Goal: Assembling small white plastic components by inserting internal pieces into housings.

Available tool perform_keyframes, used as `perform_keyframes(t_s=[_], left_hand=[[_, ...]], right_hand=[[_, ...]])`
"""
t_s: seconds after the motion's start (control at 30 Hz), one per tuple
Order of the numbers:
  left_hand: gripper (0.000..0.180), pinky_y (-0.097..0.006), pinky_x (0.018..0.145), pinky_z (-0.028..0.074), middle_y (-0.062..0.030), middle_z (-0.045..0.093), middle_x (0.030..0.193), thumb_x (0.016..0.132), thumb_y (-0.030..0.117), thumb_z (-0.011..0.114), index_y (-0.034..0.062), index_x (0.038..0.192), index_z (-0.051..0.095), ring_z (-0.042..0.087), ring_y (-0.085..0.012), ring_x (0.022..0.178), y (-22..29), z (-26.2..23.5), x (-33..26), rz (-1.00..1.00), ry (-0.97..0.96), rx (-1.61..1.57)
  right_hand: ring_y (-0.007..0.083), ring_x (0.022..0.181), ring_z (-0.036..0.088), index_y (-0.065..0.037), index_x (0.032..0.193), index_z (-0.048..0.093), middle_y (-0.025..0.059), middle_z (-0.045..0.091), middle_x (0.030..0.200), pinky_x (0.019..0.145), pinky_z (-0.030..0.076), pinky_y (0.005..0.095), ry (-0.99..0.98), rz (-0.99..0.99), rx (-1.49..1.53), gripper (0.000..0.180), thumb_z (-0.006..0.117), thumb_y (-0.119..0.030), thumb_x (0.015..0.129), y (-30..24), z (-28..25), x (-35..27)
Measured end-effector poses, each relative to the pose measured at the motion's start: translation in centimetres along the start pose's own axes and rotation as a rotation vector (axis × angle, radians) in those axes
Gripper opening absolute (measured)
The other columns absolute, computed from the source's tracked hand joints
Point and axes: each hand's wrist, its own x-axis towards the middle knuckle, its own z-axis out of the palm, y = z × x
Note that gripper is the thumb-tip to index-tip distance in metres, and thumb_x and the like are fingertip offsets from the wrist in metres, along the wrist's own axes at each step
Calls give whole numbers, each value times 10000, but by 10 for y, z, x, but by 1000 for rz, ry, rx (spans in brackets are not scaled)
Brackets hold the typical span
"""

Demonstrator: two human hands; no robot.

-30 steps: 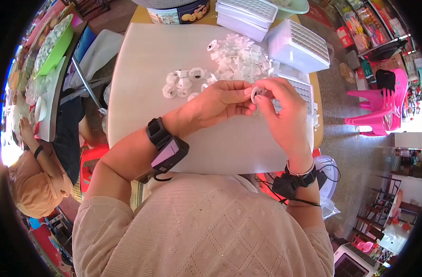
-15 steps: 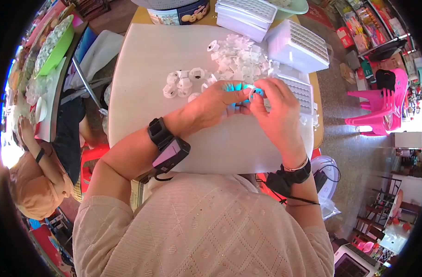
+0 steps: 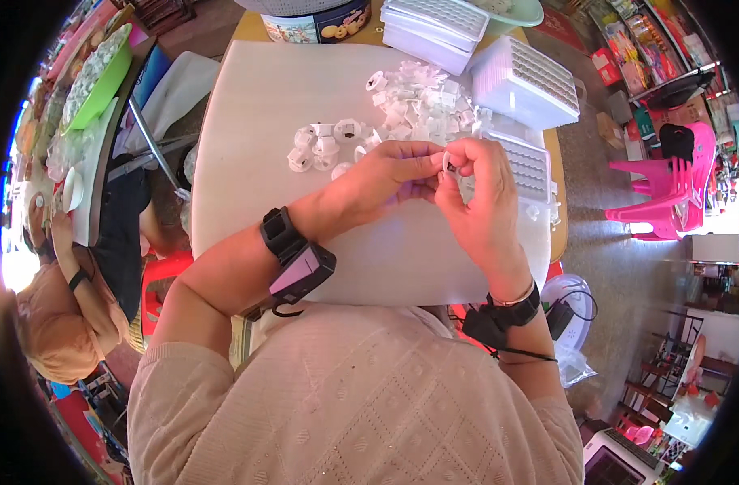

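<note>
Both hands meet over the right middle of the white-topped table point(image 3: 248, 162). Between their fingertips is a small round white plastic part point(image 3: 448, 164) with a dark spot at its centre. My left hand point(image 3: 390, 179) pinches it from the left, thumb and fingers closed. My right hand point(image 3: 487, 190) grips it from the right between thumb and forefinger. Just beyond the hands spreads a heap of loose white plastic pieces point(image 3: 422, 101). Left of that heap sits a small group of round white parts point(image 3: 325, 145), some with dark centres. Fingers hide part of the held piece.
White trays with rows of small pits point(image 3: 523, 81) are stacked at the back right; a single tray point(image 3: 523, 166) lies beside my right hand. A printed tin point(image 3: 325, 24) stands at the far edge. On the left, another person point(image 3: 78, 299) sits near a green basin point(image 3: 103, 77).
A blue-green light on my fingers has faded to a faint purple. My right fingers have shifted slightly around the part. At left, the other person's second hand has come into view.
</note>
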Motion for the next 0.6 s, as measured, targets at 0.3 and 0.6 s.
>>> perform_keyframes(t_s=[0.3,0.6], left_hand=[[342,-294,759,476,-56,602,1008,980,229,502,-12,1223,515,586,-155,827,2,-3,0,11,-48,-25],[356,-281,746,492,-66,612,1046,971,194,517,4,1272,494,601,-152,838,-2,8,0,157,6,299]], right_hand=[[156,724,529,-25,1026,615,63,585,878,639,455,297,-10,244,252,180,606,-56,849,7,-18,4],[60,603,510,3,957,641,19,626,769,554,425,211,143,782,702,134,601,-104,888,9,-17,-8]])
